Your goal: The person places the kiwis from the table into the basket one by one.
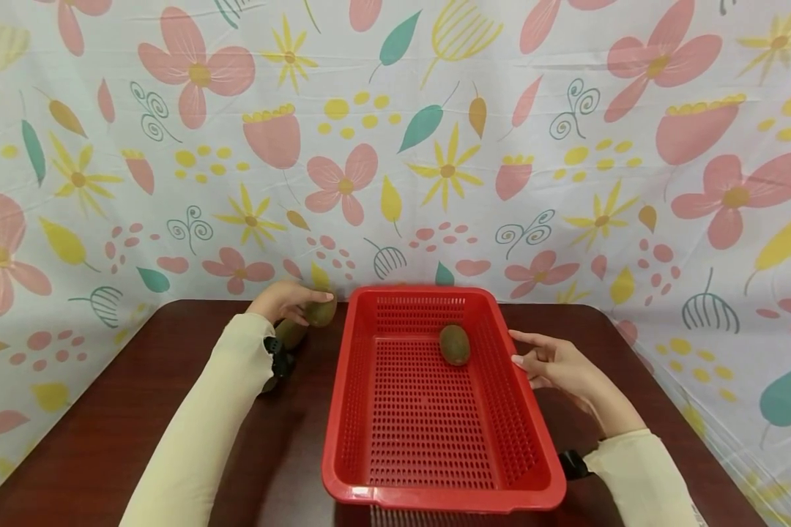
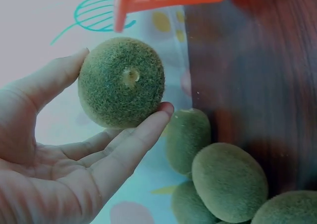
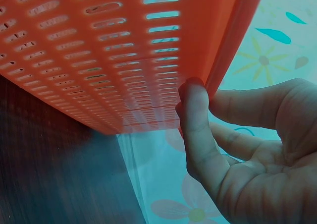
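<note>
Between thumb and fingers, my left hand [image 1: 288, 300] holds a fuzzy kiwi [image 2: 121, 83], raised just left of the basket's far corner. Below that hand, more kiwis [image 2: 229, 182] lie grouped on the table, mostly hidden by the wrist in the head view. A red perforated plastic basket [image 1: 332, 439] stands in the middle, with one kiwi [image 1: 455, 345] inside toward the far right. My right hand [image 1: 560, 369] grips the basket's right rim, thumb and fingertips pinching its edge in the right wrist view.
The dark wood table [image 1: 125, 410] extends to both sides of the basket. Behind it hangs a white cloth [image 1: 395, 146] printed with flowers and leaves, close to the far table edge. Under the basket's near end a ribbed strip [image 1: 415, 517] is partly visible.
</note>
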Demonstrator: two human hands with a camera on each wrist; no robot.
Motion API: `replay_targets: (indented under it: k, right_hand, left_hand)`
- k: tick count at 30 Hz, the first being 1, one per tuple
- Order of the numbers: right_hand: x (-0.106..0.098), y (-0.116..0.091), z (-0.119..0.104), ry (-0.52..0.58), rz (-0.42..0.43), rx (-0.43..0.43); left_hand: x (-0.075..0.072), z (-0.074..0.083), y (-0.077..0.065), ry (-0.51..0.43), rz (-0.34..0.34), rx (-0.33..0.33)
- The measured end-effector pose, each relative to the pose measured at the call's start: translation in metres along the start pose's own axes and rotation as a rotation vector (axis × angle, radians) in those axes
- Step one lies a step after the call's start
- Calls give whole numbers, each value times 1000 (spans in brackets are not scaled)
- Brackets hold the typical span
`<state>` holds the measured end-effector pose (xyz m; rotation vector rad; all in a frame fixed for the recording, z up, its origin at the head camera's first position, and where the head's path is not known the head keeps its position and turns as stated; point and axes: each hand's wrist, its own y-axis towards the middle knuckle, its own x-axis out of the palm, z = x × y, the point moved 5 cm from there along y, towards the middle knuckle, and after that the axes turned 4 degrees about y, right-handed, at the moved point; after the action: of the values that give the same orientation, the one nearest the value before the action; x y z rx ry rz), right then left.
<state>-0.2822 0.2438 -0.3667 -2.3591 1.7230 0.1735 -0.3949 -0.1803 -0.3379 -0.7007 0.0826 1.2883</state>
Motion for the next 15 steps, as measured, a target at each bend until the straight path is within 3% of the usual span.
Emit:
replay_targets:
  k: [8,15]
  right_hand:
    - [-1,0,0,-10,5,6]
    - [-1,1,0,-23,4,4]
  left_hand:
    - [0,18,-4,-32,5,54]
    - [12,39,-8,-26,-49,87]
